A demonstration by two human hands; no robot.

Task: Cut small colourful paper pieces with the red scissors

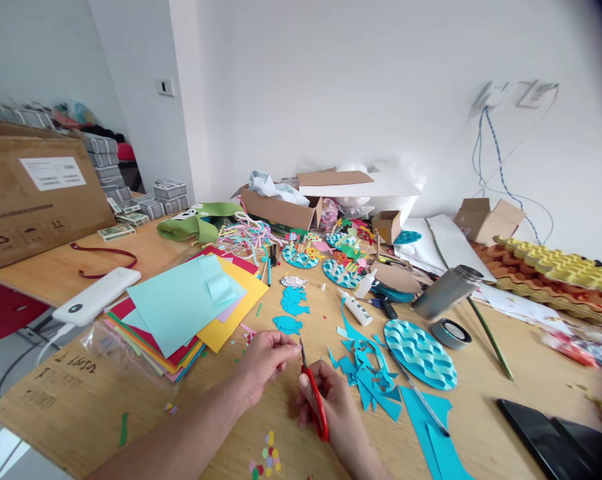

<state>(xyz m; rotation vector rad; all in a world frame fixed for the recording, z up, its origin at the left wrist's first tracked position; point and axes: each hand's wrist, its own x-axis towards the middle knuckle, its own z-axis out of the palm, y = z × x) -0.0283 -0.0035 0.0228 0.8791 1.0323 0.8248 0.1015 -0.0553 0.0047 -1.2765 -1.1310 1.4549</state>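
My right hand (337,400) grips a pair of scissors (322,419) by their red handles, with the blades pointing away from me. Thumb and fingers of my left hand (263,363) are pinched together beside the blade tips; what they hold is too small to name. Just beyond lie blue paper fish cutouts (287,325), and behind them a silvery-white fish cutout (293,282). Blue paper scraps (368,373) are heaped right of the scissors, next to an oval with a woven blue wave pattern (421,353). Punched paper dots (268,457) lie close to me.
Left are stacked coloured paper sheets (175,307), a white power bank (98,295) and a large carton (41,193). On the right stand a steel flask (448,292), a tape roll (451,333) and egg trays (555,273). A glue bottle (357,310) lies ahead; a pen (423,403) crosses the scraps.
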